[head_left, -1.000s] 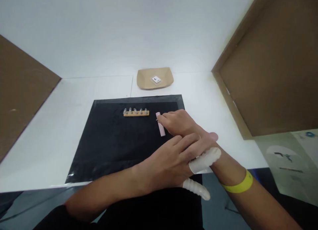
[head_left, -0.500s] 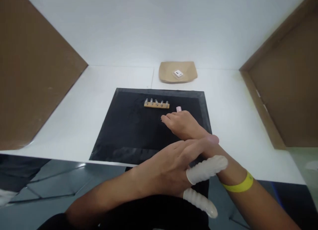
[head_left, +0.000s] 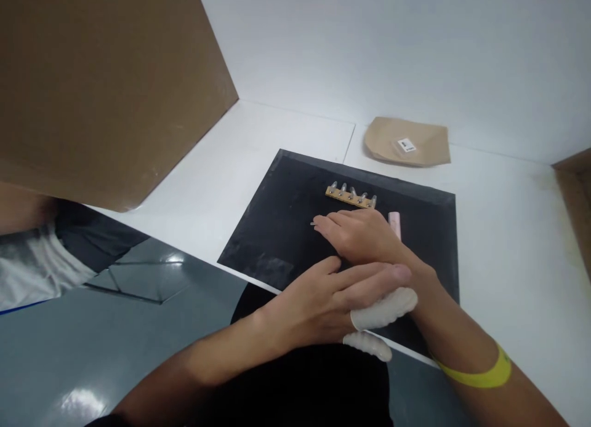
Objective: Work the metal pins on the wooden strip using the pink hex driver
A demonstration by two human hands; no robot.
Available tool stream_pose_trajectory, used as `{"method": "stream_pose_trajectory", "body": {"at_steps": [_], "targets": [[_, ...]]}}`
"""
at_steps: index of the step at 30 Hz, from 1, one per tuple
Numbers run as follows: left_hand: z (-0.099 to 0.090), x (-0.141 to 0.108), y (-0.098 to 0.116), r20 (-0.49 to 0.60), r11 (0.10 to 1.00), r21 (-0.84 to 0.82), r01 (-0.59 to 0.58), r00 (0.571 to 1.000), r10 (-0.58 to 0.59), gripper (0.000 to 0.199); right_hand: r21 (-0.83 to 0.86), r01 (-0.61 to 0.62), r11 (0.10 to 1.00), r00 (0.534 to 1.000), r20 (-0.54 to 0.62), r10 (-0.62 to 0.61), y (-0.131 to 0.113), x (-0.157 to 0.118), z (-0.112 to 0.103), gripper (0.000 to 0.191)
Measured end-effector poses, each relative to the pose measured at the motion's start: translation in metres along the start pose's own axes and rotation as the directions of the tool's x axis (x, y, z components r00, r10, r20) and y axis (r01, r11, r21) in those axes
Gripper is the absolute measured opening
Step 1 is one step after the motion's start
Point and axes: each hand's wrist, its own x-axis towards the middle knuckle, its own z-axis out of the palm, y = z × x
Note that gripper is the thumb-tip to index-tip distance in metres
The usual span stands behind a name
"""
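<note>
My right hand (head_left: 364,237) lies palm down on the black mat (head_left: 286,230), fingers together, with a thin pale tip (head_left: 313,223) poking out from its fingertips. Just behind it sits a wooden strip (head_left: 349,196) carrying several metal pins. A pink tube (head_left: 395,221) lies beside the hand's far right edge. My left hand (head_left: 323,301) rests across my right wrist, holding nothing, with white finger cots (head_left: 383,310) on two fingers. A yellow band (head_left: 482,373) circles my right forearm.
A brown paper pouch (head_left: 406,145) with a white label lies behind the mat on the white table (head_left: 503,242). Cardboard panels stand at the left (head_left: 115,88) and far right (head_left: 577,187). Another person's clothing (head_left: 32,261) shows at the left edge.
The view has swung left and tilted. My right hand has slid left off the pink tube toward the front of the wooden strip. My left hand stays on the right wrist.
</note>
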Motion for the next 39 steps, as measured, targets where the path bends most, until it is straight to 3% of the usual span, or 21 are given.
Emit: {"method": "stream_pose_trajectory", "body": {"at_steps": [5, 9, 12, 15, 18, 19, 22, 23, 25, 28, 31, 32, 35, 39], "targets": [[0.0, -0.019, -0.006, 0.073, 0.987, 0.159, 0.002, 0.997, -0.013, 0.056, 0.011, -0.037, 0.999, 0.999, 0.036, 0.036, -0.003, 0.0, 0.018, 0.023], [-0.005, -0.032, -0.014, 0.171, 0.99, 0.143, 0.012, 0.985, -0.037, 0.061, 0.003, -0.091, 0.996, 0.996, 0.002, 0.091, 0.004, -0.012, 0.032, 0.019], [-0.017, -0.04, -0.029, 0.092, 0.994, 0.088, 0.067, 0.993, -0.075, 0.083, 0.02, -0.135, 0.991, 0.984, -0.111, 0.137, 0.013, -0.035, 0.035, 0.02], [-0.03, -0.044, -0.052, 0.02, 0.988, -0.015, 0.151, 0.988, -0.15, 0.103, 0.079, -0.261, 0.962, 0.937, -0.218, 0.272, 0.024, -0.066, 0.033, 0.026], [-0.035, -0.04, -0.087, 0.028, 0.961, -0.117, 0.252, 0.968, -0.25, 0.099, 0.231, -0.478, 0.847, 0.813, -0.248, 0.527, 0.04, -0.096, 0.027, 0.033], [-0.035, -0.036, -0.101, 0.024, 0.947, -0.121, 0.298, 0.954, -0.298, 0.095, 0.283, -0.567, 0.773, 0.741, -0.234, 0.629, 0.048, -0.103, 0.026, 0.033], [-0.033, -0.018, -0.142, -0.006, 0.888, -0.133, 0.44, 0.896, -0.445, 0.095, 0.414, -0.75, 0.517, 0.468, -0.221, 0.856, 0.076, -0.118, 0.029, 0.026], [-0.031, -0.011, -0.154, -0.015, 0.871, -0.141, 0.47, 0.879, -0.477, 0.099, 0.442, -0.765, 0.468, 0.401, -0.242, 0.884, 0.086, -0.12, 0.032, 0.024], [-0.029, 0.004, -0.172, 0.02, 0.855, -0.136, 0.501, 0.864, -0.503, 0.101, 0.463, -0.762, 0.452, 0.327, -0.327, 0.887, 0.102, -0.123, 0.04, 0.023], [-0.027, 0.022, -0.187, 0.169, 0.858, -0.098, 0.504, 0.858, -0.485, 0.096, 0.505, -0.74, 0.446, 0.195, -0.473, 0.859, 0.112, -0.126, 0.055, 0.026], [-0.025, 0.038, -0.189, 0.268, 0.87, -0.041, 0.492, 0.844, -0.465, 0.095, 0.604, -0.712, 0.357, 0.019, -0.493, 0.87, 0.111, -0.129, 0.068, 0.029], [-0.024, 0.043, -0.189, 0.279, 0.876, -0.02, 0.482, 0.844, -0.458, 0.094, 0.638, -0.697, 0.327, -0.02, -0.473, 0.881, 0.11, -0.13, 0.071, 0.03], [-0.021, 0.058, -0.186, 0.284, 0.906, 0.07, 0.418, 0.862, -0.42, 0.084, 0.722, -0.639, 0.265, -0.056, -0.387, 0.92, 0.108, -0.131, 0.076, 0.033], [-0.011, 0.069, -0.182, 0.277, 0.932, 0.191, 0.307, 0.894, -0.352, 0.057, 0.745, -0.621, 0.244, 0.012, -0.302, 0.953, 0.104, -0.128, 0.073, 0.029]]}}
